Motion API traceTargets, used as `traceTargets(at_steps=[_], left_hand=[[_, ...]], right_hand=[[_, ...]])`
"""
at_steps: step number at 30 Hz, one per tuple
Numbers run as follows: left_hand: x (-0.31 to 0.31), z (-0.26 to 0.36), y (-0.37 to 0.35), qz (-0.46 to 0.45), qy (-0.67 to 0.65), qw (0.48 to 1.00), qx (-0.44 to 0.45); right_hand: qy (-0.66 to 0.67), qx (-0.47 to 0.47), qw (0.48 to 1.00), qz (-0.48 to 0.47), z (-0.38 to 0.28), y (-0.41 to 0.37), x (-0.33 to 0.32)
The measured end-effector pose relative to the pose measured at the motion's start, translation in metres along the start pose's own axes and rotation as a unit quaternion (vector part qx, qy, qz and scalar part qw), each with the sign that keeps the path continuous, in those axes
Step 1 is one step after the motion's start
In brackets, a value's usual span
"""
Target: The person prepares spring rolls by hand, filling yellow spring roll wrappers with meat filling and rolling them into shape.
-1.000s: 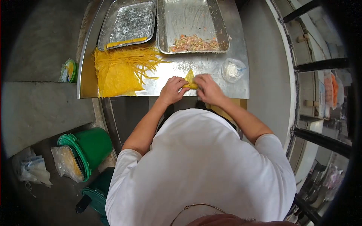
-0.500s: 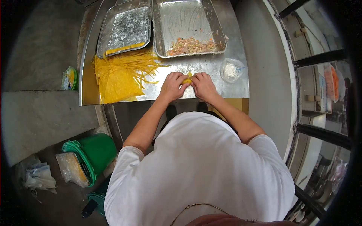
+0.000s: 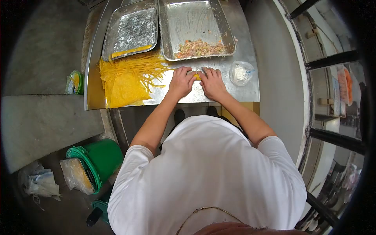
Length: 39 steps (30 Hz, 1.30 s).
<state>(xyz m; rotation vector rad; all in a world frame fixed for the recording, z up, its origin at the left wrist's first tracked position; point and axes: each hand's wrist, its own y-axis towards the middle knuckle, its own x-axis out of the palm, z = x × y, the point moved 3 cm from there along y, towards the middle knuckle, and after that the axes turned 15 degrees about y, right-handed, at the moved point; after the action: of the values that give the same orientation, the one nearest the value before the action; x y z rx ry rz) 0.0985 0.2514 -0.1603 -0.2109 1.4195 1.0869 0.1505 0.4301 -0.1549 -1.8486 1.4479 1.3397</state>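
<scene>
A small yellow roll of wrapper (image 3: pixel 197 76) lies on the metal table near its front edge, mostly covered by my fingers. My left hand (image 3: pixel 181 82) curls over the roll's left end, fingers bent and thumb tucked toward me. Over the right end, my right hand (image 3: pixel 212 83) is closed in the same way. To the left of my hands is a stack of yellow wrapper sheets (image 3: pixel 127 89) with shredded strips (image 3: pixel 135 64) at its far side. A clear plastic bag with white stuff (image 3: pixel 241 73) stands to the right of my right hand.
Behind the hands, a metal tray (image 3: pixel 231 50) holds a chopped pinkish filling (image 3: pixel 200 48). Another tray (image 3: pixel 154 23), at left, has finished-looking yellow rolls (image 3: pixel 131 51) along its near edge. A green bucket (image 3: pixel 103 158) stands on the floor at lower left; a barred window (image 3: pixel 333 60) is at right.
Both hands have slid a little away from me along the table, with the yellow roll under their fingers. The view has shifted slightly.
</scene>
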Motion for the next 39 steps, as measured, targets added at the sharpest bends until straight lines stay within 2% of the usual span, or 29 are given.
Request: traceTargets(at_steps=[3,8,10,13,14,16,19,21,22,23,24,25,26,27,28,29,31,32,33,35,36,38,39], left_hand=[[-0.006,-0.002,0.006,-0.002,-0.012,1.0,0.008],[-0.02,-0.005,0.001,-0.005,0.028,0.999,0.017],[-0.042,-0.007,-0.001,0.034,-0.024,0.998,-0.042],[-0.08,-0.026,-0.018,0.077,-0.051,0.99,-0.104],[-0.089,-0.038,-0.029,0.093,-0.05,0.987,-0.123],[-0.1,-0.068,-0.058,0.107,-0.022,0.981,-0.161],[-0.115,-0.107,-0.098,0.121,0.009,0.969,-0.217],[-0.118,-0.128,-0.12,0.091,0.037,0.958,-0.271],[-0.117,-0.137,-0.127,0.09,0.052,0.958,-0.269],[-0.113,-0.145,-0.133,0.094,0.05,0.956,-0.273],[-0.109,-0.152,-0.137,0.083,0.056,0.958,-0.268],[-0.108,-0.156,-0.137,0.071,0.061,0.96,-0.263],[-0.106,-0.157,-0.138,0.074,0.057,0.959,-0.268],[-0.108,-0.154,-0.136,0.068,0.071,0.959,-0.267],[-0.107,-0.151,-0.135,0.061,0.084,0.958,-0.266],[-0.108,-0.15,-0.133,0.062,0.081,0.957,-0.271],[-0.107,-0.149,-0.133,0.057,0.097,0.953,-0.28],[-0.106,-0.15,-0.133,0.062,0.103,0.954,-0.275],[-0.105,-0.151,-0.134,0.064,0.103,0.952,-0.28],[-0.103,-0.152,-0.134,0.06,0.102,0.952,-0.281],[-0.108,-0.15,-0.133,0.061,0.101,0.953,-0.28],[-0.108,-0.148,-0.134,0.061,0.099,0.95,-0.288],[-0.109,-0.15,-0.133,0.062,0.094,0.952,-0.285]], right_hand=[[-0.022,0.034,0.999,0.003,0.002,0.008,-0.005],[0.07,0.058,0.996,0.016,0.009,0.016,-0.02],[0.109,0.057,0.992,0.012,0.002,0.021,-0.026],[0.077,0.013,0.997,-0.015,-0.007,0.034,-0.023],[0.078,0.005,0.997,-0.016,-0.007,0.038,-0.019],[0.086,0.018,0.992,-0.091,-0.006,0.046,-0.004],[0.057,0.018,0.994,-0.09,-0.012,0.054,-0.001],[0.073,0.024,0.995,-0.071,-0.015,0.054,0.0],[0.192,0.123,0.971,-0.069,-0.008,0.054,0.006],[0.305,0.221,0.924,-0.064,-0.002,0.053,0.015],[0.397,0.283,0.871,-0.058,-0.008,0.054,0.014],[0.392,0.282,0.874,-0.06,-0.019,0.06,0.007],[0.515,0.34,0.785,-0.056,-0.029,0.062,0.003],[0.623,0.392,0.675,-0.05,-0.041,0.065,0.001],[0.669,0.379,0.637,-0.045,-0.055,0.073,-0.002],[0.666,0.381,0.639,-0.048,-0.065,0.084,-0.007],[0.67,0.305,0.671,-0.092,-0.093,0.117,-0.022],[0.644,0.285,0.703,-0.095,-0.101,0.137,-0.026],[0.642,0.284,0.705,-0.1,-0.108,0.158,-0.028],[0.558,0.229,0.793,-0.085,-0.115,0.207,-0.029],[0.557,0.227,0.793,-0.095,-0.115,0.231,-0.023],[0.502,0.188,0.835,-0.126,-0.117,0.285,-0.009],[0.505,0.181,0.833,-0.132,-0.118,0.31,0.003]])
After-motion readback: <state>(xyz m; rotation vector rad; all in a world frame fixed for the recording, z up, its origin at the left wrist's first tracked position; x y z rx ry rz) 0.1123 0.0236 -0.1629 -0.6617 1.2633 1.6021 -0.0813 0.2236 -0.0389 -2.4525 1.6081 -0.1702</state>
